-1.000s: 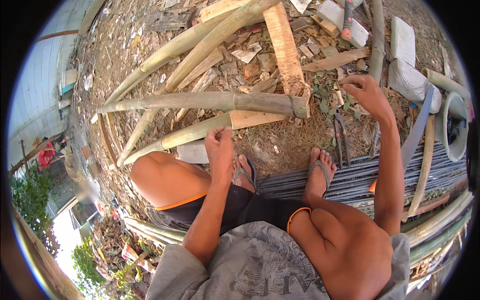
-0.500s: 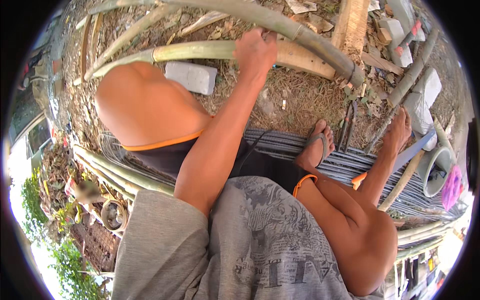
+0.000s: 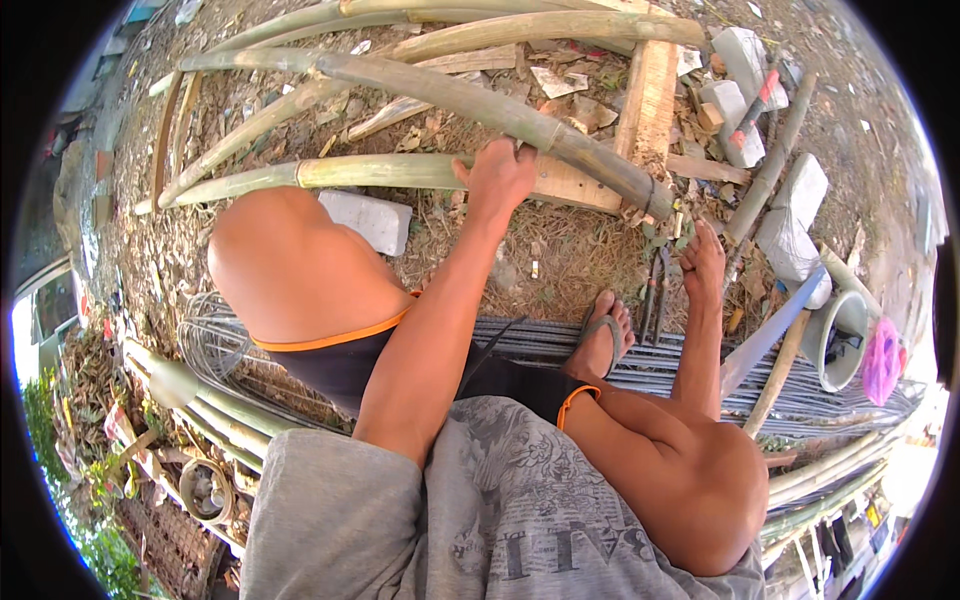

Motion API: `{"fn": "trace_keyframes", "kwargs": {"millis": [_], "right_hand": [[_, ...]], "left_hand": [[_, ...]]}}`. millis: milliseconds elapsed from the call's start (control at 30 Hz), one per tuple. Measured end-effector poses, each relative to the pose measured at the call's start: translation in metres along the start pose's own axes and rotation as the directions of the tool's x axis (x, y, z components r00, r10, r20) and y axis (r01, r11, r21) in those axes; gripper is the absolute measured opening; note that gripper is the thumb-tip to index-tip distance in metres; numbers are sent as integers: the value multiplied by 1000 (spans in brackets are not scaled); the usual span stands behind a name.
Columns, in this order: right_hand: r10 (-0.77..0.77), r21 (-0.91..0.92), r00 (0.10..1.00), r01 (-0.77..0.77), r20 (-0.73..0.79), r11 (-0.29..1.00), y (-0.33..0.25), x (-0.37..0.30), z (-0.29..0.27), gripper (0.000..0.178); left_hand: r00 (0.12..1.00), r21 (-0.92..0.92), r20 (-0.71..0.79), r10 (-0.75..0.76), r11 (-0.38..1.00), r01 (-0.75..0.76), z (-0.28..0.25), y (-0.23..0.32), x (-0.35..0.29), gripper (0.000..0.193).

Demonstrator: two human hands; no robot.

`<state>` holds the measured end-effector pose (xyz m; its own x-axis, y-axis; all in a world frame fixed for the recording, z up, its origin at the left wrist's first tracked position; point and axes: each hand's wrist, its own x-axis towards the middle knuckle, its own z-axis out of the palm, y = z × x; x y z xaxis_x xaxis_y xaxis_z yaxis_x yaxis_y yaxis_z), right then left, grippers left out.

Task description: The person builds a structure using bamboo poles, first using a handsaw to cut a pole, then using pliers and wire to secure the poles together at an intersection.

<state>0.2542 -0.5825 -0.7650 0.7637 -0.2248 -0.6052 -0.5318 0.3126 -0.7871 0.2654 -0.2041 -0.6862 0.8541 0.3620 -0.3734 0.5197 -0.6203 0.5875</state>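
Observation:
My left hand (image 3: 500, 182) is closed at the underside of a curved greenish-brown bamboo pole (image 3: 440, 98), its thumb sticking out to the left; part of its fingers is hidden. The pole runs down to the right and has a dark band near its right end. Just right of that end is my right hand (image 3: 704, 262), fingers curled; whether anything is in them I cannot make out. A dark long-handled tool resembling pincers (image 3: 655, 292) lies between that hand and my sandalled foot (image 3: 600, 345). Beneath the poles lies a paler bamboo pole (image 3: 390, 171) beside a wooden plank (image 3: 575, 187).
A bundle of grey steel rods (image 3: 800, 395) stretches under my legs. On the right are a saw blade (image 3: 770, 335), a pale bucket (image 3: 835, 340), a pink bag (image 3: 881, 362) and white blocks (image 3: 795, 210). Another white block (image 3: 370, 220) lies by my left knee.
The view has shifted, so the scene sits lower and further left. My right hand has moved left and away from me, nearer the pole's end. My left hand stays at the pole.

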Motion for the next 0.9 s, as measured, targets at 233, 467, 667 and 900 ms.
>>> {"fn": "trace_keyframes", "kwargs": {"millis": [233, 467, 667, 900], "right_hand": [[1, -38, 997, -4, -71, 999, 13, -34, 22, 19], [-21, 121, 1000, 23, -19, 992, 27, -35, 19, 33], [-123, -180, 992, 121, 5, 976, 7, -35, 32, 37], [-118, -256, 993, 122, 31, 959, 18, -24, 37, 39]], "left_hand": [[993, 102, -103, 62, 993, -51, 16, -24, 5, 50], [999, 31, -18, 41, 999, -40, 21, -26, 21, 54], [981, -13, -29, 191, 981, -191, 27, -37, 22, 49], [977, -271, 150, 153, 957, -108, 16, -70, 34, 40]]}}
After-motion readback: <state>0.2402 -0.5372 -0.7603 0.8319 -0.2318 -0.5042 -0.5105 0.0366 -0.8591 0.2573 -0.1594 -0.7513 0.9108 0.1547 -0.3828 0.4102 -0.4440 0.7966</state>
